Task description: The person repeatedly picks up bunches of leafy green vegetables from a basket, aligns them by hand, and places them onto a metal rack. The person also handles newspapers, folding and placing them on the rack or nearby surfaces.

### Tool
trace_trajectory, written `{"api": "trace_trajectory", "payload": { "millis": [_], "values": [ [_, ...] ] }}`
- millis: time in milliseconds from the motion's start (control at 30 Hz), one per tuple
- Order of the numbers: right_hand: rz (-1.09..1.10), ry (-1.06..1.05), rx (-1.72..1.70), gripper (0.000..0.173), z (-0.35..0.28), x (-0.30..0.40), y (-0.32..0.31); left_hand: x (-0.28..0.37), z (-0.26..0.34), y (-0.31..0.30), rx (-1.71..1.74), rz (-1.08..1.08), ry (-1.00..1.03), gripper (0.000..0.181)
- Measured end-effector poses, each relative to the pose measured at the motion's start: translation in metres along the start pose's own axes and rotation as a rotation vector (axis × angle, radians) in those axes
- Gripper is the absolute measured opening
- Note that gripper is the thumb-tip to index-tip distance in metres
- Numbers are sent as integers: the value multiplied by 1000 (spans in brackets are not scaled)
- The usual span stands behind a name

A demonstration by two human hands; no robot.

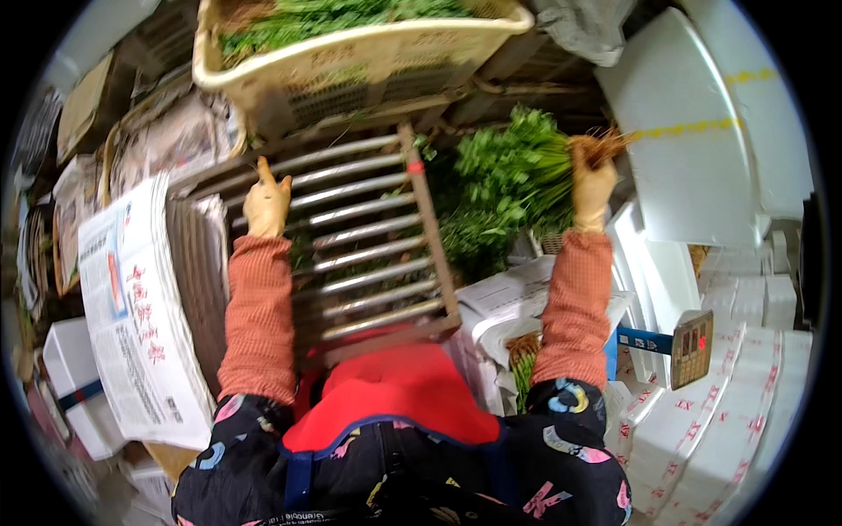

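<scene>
My right hand (594,187) grips a bunch of leafy greens (520,164), apparently coriander, close to its brown roots. The bunch lies sideways, leaves to the left, above darker loose greens (477,240). My left hand (266,204) is over the left part of a slatted rack (431,223) with shiny metal bars, its index finger stretched forward and thumb apart. I see nothing held in it. Both hands look gloved. Left of that hand stands a thick stack of newspapers (141,315). Past the rack, a cream plastic crate (368,56) holds more greens (342,20).
White foam boxes (697,421) and a foam panel (664,144) crowd the right side. A scale's display head (692,350) juts up near my right forearm. Below that forearm, another rooted bunch (523,371) sits beside paper. Paper-lined baskets (174,135) stand at the far left.
</scene>
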State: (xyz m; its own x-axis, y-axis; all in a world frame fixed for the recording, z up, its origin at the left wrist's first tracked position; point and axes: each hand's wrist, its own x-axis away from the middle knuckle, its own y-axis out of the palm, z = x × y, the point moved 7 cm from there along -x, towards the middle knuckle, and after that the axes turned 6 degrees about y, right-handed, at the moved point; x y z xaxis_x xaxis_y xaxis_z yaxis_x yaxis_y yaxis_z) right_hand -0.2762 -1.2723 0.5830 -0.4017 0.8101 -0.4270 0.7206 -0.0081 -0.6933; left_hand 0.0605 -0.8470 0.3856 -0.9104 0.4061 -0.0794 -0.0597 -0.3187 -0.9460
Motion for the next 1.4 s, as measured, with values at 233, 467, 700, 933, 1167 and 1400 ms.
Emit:
{"api": "trace_trajectory", "payload": {
  "millis": [233,467,700,933,1167,1400],
  "values": [
    [-640,395,-537,20,-101,144,-27,116,285,-102,941,-564,1077,102],
    [-319,187,-846,21,-80,225,-51,239,257,-12,1067,-1746,732,66],
    [-102,494,-770,22,-52,279,-68,307,271,-17,1273,-1583,616,53],
    [-85,358,-713,85,-58,306,-98,314,251,-33,1520,-1394,294,45],
    [-134,334,-452,94,-45,372,-97,349,272,-50,1611,-1256,245,46],
    [-326,552,-264,76,33,360,-229,438,360,-55,1570,-1472,514,60]
  ]
}}
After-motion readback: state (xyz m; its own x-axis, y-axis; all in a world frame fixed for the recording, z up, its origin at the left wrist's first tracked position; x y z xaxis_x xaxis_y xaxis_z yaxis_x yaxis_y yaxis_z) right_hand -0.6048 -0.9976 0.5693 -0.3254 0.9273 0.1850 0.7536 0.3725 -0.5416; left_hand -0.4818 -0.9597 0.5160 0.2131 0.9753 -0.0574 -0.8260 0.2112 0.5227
